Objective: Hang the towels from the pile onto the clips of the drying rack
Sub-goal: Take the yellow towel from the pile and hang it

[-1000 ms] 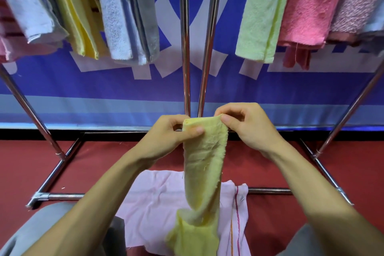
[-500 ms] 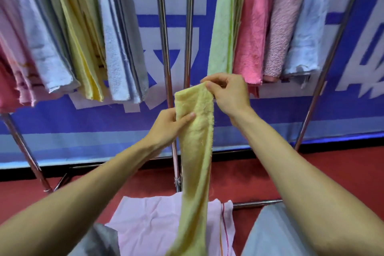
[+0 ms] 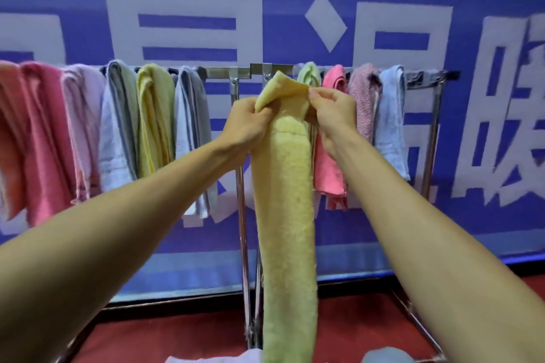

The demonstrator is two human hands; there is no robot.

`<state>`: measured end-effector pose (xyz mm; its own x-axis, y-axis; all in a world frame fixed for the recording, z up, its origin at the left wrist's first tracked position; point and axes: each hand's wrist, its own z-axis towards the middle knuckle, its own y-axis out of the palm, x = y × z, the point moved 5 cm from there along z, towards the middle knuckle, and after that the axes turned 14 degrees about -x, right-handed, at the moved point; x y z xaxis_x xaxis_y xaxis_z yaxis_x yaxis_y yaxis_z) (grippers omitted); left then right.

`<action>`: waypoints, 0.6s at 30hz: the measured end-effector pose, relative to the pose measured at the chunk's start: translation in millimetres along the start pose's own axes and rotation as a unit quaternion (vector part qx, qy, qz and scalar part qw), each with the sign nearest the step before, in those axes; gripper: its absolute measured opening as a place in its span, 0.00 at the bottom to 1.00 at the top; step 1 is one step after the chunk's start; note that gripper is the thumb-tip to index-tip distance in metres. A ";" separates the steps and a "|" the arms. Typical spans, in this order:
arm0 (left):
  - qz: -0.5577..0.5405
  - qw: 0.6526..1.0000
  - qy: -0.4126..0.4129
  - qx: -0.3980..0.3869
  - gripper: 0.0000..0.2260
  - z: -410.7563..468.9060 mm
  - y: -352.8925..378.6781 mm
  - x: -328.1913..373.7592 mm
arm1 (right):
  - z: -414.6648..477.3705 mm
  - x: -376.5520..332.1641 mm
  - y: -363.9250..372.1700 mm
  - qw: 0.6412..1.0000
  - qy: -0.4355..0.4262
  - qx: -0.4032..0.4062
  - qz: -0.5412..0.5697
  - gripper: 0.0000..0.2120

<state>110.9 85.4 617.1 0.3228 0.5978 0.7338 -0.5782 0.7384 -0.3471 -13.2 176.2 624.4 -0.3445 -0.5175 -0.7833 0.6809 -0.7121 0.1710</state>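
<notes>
A long pale yellow towel (image 3: 287, 215) hangs straight down in front of me. My left hand (image 3: 246, 124) and my right hand (image 3: 331, 109) each pinch its top edge, one on each side, just below the middle of the drying rack's top bar (image 3: 227, 71). The towel's top corner rises to the bar by the metal brackets (image 3: 259, 69). Several towels hang on the bar to the left, among them a yellow one (image 3: 154, 118) and a grey one (image 3: 191, 127). Right of my hands hang a pink towel (image 3: 328, 168) and a light blue one (image 3: 390, 124). I cannot make out any clips.
The rack's twin chrome centre poles (image 3: 241, 244) run down behind the towel to a base frame on the red floor (image 3: 177, 336). A white cloth edge (image 3: 212, 358) of the pile shows at the bottom. A blue banner with white characters (image 3: 339, 23) backs the rack.
Both hands have lifted the yellow towel from waist height up to the rack's top bar. The view has tilted up, so the pile is almost out of sight.
</notes>
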 end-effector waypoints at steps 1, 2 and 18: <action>-0.004 1.000 -0.010 0.006 0.10 1.8 1.3 2.0 | -4.5 -2.3 0.1 1.000 0.015 -0.015 0.006 0.09; -0.015 0.999 -0.023 0.016 0.10 3.0 2.1 3.0 | -9.3 0.6 -0.1 0.998 0.049 -0.042 0.001 0.12; -0.327 0.873 -0.283 0.227 0.18 5.7 -32.6 -97.0 | -91.4 99.4 -11.5 0.889 0.221 -0.399 -0.046 0.05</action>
<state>94.2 1.5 560.6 0.3467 -0.2504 0.9039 -0.6882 0.5870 0.4265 3.8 176.3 490.0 -0.2545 -0.1123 -0.9605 0.9655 -0.0867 -0.2457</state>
